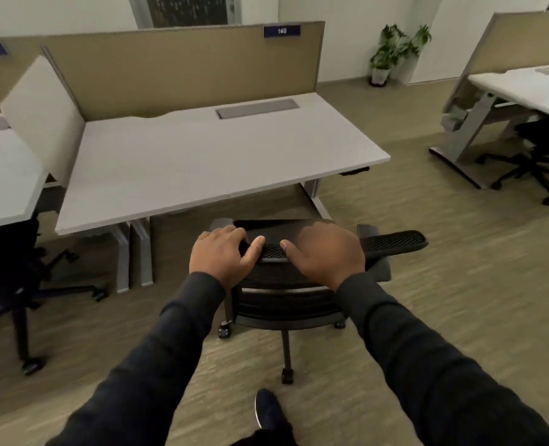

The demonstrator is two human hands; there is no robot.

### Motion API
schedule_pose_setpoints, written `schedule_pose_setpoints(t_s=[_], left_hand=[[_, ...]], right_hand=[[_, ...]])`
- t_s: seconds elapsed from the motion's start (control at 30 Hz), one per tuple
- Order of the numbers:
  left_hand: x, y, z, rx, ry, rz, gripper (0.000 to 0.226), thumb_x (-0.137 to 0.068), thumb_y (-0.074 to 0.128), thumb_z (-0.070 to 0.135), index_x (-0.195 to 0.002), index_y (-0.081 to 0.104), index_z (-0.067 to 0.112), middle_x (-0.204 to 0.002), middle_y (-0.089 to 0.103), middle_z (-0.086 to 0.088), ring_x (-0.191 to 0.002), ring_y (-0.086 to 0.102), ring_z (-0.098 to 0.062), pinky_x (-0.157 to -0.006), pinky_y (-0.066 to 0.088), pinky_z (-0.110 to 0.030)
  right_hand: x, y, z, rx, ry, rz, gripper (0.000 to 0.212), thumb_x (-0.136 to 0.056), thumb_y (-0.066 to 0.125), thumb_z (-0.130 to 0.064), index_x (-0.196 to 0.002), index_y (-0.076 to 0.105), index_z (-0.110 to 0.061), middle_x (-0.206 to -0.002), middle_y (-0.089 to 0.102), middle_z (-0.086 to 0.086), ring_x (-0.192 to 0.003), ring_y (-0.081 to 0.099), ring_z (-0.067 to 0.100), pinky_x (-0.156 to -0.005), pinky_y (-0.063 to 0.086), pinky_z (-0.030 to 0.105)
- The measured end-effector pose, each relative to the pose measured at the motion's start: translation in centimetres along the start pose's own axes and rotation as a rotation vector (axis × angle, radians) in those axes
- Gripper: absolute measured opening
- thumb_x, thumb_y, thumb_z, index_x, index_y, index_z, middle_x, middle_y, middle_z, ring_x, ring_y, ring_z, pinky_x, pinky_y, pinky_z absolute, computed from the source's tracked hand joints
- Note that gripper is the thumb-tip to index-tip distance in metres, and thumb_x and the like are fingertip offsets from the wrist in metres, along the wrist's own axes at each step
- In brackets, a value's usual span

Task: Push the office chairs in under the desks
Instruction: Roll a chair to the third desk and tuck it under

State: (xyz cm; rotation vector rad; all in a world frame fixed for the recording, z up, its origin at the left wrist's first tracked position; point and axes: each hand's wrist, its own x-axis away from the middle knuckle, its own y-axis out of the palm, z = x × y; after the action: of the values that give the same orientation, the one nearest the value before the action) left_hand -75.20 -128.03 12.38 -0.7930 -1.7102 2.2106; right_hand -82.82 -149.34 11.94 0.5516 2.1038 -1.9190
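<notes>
A black mesh office chair (392,242) stands on the carpet just in front of a white desk (202,162) marked 140. I see the chair from behind and above. My left hand (221,255) and my right hand (326,255) both grip the top edge of its backrest, side by side, fingers curled over the far side. The chair's seat lies mostly outside the desk's front edge, toward the desk's right half. Its wheeled base (286,355) shows below my arms.
Another black chair (6,275) stands at the neighbouring desk (0,185) on the left. A third chair (537,156) sits under a desk (524,91) at the right. Tan partitions (170,69) back the desks. A potted plant (392,53) stands by the far wall. My shoe (266,410) is below.
</notes>
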Motion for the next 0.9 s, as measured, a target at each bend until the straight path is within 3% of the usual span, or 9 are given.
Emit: schedule_pose_setpoints(t_s=[0.33,0.4,0.53,0.67,0.8,0.9], left_hand=[[-16.0,4.3,-4.2,0.018,-0.001,-0.039,0.054,-0.094,0.029,0.065,-0.090,0.061,0.022,-0.090,0.064,0.000,-0.088,0.059,-0.025,-0.077,0.038,-0.038],[-18.8,4.8,-4.9,0.007,-0.016,-0.041,0.053,-0.095,0.029,0.064,-0.089,0.061,0.021,-0.091,0.064,0.000,-0.088,0.059,-0.025,-0.079,0.038,-0.039],[-23.7,5.8,-6.0,0.008,-0.050,-0.053,0.054,-0.093,0.026,0.064,-0.087,0.060,0.022,-0.090,0.064,-0.001,-0.085,0.058,-0.024,-0.079,0.038,-0.039],[-28.1,5.8,-9.4,-0.036,-0.124,-0.067,0.056,-0.091,0.023,0.064,-0.081,0.059,0.023,-0.086,0.065,-0.001,-0.082,0.059,-0.026,-0.082,0.040,-0.041],[-29.7,5.8,-13.4,-0.003,-0.140,-0.049,0.060,-0.084,0.020,0.068,-0.072,0.057,0.022,-0.073,0.058,0.003,-0.070,0.055,-0.024,-0.067,0.034,-0.035],[-29.4,6.1,-13.3,0.004,-0.109,-0.031,0.059,-0.086,0.023,0.067,-0.069,0.056,0.022,-0.067,0.054,0.005,-0.065,0.052,-0.022,-0.063,0.031,-0.034]], right_hand=[[-16.8,6.3,5.3,0.004,-0.015,-0.160,0.064,-0.088,0.032,-0.078,-0.086,0.072,-0.028,-0.077,0.064,-0.005,-0.078,0.063,0.019,-0.064,0.046,0.034],[-19.9,7.2,5.9,0.007,-0.011,-0.191,0.067,-0.086,0.029,-0.079,-0.083,0.071,-0.027,-0.073,0.063,-0.005,-0.075,0.064,0.020,-0.062,0.045,0.033],[-25.0,9.1,6.9,0.007,-0.029,-0.246,0.071,-0.086,0.028,-0.079,-0.089,0.073,-0.024,-0.089,0.068,-0.001,-0.085,0.064,0.024,-0.071,0.050,0.037],[-28.8,11.1,5.0,0.006,-0.041,-0.242,0.075,-0.085,0.024,-0.082,-0.085,0.070,-0.022,-0.084,0.066,-0.001,-0.079,0.062,0.024,-0.067,0.048,0.036],[-30.6,12.7,2.3,0.030,-0.019,-0.228,0.075,-0.085,0.023,-0.082,-0.080,0.067,-0.021,-0.078,0.061,-0.001,-0.071,0.057,0.024,-0.061,0.036,0.034],[-30.3,13.0,2.7,0.013,-0.003,-0.222,0.075,-0.085,0.023,-0.083,-0.077,0.065,-0.021,-0.073,0.058,-0.003,-0.067,0.055,0.022,-0.059,0.038,0.034]])
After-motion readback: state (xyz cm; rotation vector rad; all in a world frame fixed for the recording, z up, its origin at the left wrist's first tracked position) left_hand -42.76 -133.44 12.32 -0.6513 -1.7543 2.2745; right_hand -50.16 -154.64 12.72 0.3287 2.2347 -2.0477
